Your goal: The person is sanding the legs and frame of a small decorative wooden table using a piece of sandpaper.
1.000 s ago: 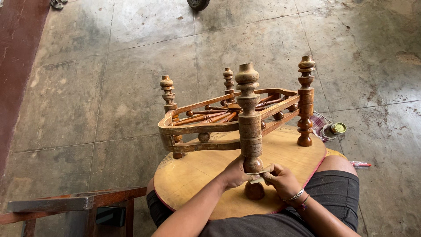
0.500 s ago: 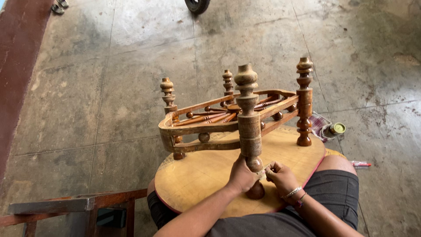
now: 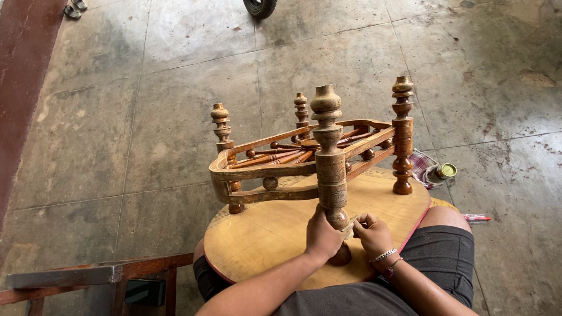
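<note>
Our fingers (image 3: 339,225) close around the bulb near the foot of the nearest turned leg (image 3: 329,169), with a small strip of sandpaper (image 3: 349,227) pinched between both hands. Our left hand (image 3: 324,234) wraps the leg from the left side, curled tight against the wood; our right hand (image 3: 372,234) pinches the other end of the strip, thumb and forefinger shut on it. The leg belongs to a small wooden table (image 3: 310,175) lying upside down across our lap, its round top (image 3: 263,234) resting on our thighs and its four legs pointing up. We judge the table stiff and fairly heavy, steady under its own weight, with slim spindles (image 3: 275,157) between the rails that look easier to break; the thick square block of a leg seems the safest place to hold. Beyond it lie the concrete floor (image 3: 146,117), a small tin (image 3: 447,170) on a rag (image 3: 422,165), and a wooden stool (image 3: 99,275) at the left.
</note>
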